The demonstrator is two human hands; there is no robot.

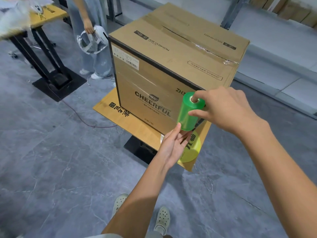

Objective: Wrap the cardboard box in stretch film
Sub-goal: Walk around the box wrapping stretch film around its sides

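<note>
Your tall brown cardboard box [171, 54], printed CHEERFUL on the front and taped along the top seam, stands mid-frame on a small wooden table [137, 127], covering most of the tabletop. At its lower-right front corner your right hand [228, 107] grips the green stretch film roll [187, 115], one finger down the core and the thumb on its side, while your left hand [173, 145] lies straight-fingered beneath it. Grey floor [60, 160] lies open at lower left; a standing person [96, 48] and a second table [48, 12] crowd the upper left.
</note>
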